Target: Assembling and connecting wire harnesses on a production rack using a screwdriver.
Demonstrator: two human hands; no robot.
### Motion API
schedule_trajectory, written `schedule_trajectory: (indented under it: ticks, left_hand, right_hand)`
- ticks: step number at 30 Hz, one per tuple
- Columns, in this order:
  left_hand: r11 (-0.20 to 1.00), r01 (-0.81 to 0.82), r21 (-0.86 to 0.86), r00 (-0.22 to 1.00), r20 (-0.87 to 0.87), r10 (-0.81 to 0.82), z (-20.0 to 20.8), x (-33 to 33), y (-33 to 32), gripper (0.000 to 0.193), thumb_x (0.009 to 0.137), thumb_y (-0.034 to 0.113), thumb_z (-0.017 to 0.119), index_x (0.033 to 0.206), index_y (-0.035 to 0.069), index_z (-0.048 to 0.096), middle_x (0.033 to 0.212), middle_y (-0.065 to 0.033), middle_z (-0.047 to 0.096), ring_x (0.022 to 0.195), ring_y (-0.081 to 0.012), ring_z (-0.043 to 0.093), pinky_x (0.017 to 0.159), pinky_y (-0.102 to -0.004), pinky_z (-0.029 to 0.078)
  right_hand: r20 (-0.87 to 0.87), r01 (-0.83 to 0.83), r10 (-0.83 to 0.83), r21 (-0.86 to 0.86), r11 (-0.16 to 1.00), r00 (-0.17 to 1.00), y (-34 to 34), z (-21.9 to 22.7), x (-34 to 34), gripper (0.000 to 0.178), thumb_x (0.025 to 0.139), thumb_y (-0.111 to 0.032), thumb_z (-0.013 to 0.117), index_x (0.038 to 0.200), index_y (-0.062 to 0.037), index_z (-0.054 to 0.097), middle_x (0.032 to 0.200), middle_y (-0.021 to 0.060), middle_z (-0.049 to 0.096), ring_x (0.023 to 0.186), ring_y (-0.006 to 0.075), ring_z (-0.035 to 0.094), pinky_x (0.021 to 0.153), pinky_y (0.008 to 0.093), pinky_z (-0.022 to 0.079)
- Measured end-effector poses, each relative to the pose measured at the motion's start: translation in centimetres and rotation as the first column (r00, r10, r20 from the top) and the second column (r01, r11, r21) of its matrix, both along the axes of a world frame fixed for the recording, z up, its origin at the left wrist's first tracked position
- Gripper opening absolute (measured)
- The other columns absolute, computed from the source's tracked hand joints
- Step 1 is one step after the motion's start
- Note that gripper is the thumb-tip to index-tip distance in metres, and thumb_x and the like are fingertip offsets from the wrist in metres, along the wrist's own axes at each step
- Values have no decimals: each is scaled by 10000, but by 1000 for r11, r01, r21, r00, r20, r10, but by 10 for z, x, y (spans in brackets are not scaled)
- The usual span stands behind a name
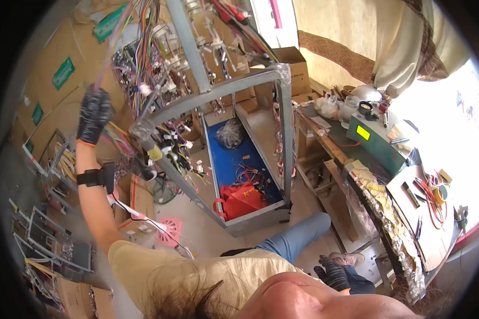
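My left hand point(94, 114), in a dark glove with an orange cuff, is raised at the left of the metal rack. Its fingers are closed around a strand of thin pinkish wires point(108, 66) that runs up past the top edge. Beside it, thick bundles of multicoloured wires with white connectors point(167, 80) hang from the grey metal rack point(239, 80). My right hand point(333, 272), gloved the same way, is low by my leg. Its fingers are slightly apart, and I see nothing in them.
Inside the rack's base, a blue tray point(218, 146) holds a red bag point(243, 201), loose wires and a clear plastic bag. At right stands a cluttered workbench point(351, 165) with a green-fronted device point(375, 141). Metal frames point(48, 234) and cartons stand at left; a pink stool point(168, 232) is nearby.
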State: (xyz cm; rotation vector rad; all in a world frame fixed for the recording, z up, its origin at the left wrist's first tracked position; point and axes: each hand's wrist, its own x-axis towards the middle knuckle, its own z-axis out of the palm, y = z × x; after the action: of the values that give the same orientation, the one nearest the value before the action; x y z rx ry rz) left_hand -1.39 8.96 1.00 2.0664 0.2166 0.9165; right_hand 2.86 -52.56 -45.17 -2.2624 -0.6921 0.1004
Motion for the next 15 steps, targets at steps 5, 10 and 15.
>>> schedule_trajectory:
  ticks: [5,10,15]
  left_hand:
    - [919,377,-117,925,90,-369,170,-59,31,226,891,317,494,1002,130,557,747,40,496,576,-74,437,522,-209,380]
    - [887,-158,434,977,200,76,212,4,-79,230,861,257,504,1001,80,546,842,-49,498,678,-147,469,605,-269,396]
    - [530,-186,827,980,194,40,167,90,-201,238,831,198,514,999,30,535,936,-139,500,779,-221,501,687,-330,412]
  right_hand:
    - [98,-31,31,-3,1000,995,-8,17,8,417,755,-151,669,1125,-19,532,945,173,638,861,316,619,745,373,490]
    - [64,62,-63,4,998,996,-9,3,0,388,755,-204,657,1082,-19,561,958,169,632,883,316,606,772,378,479]
    - [118,98,-117,161,982,986,-14,-19,-23,372,767,-191,681,1080,-20,576,910,162,646,828,311,628,723,367,507]
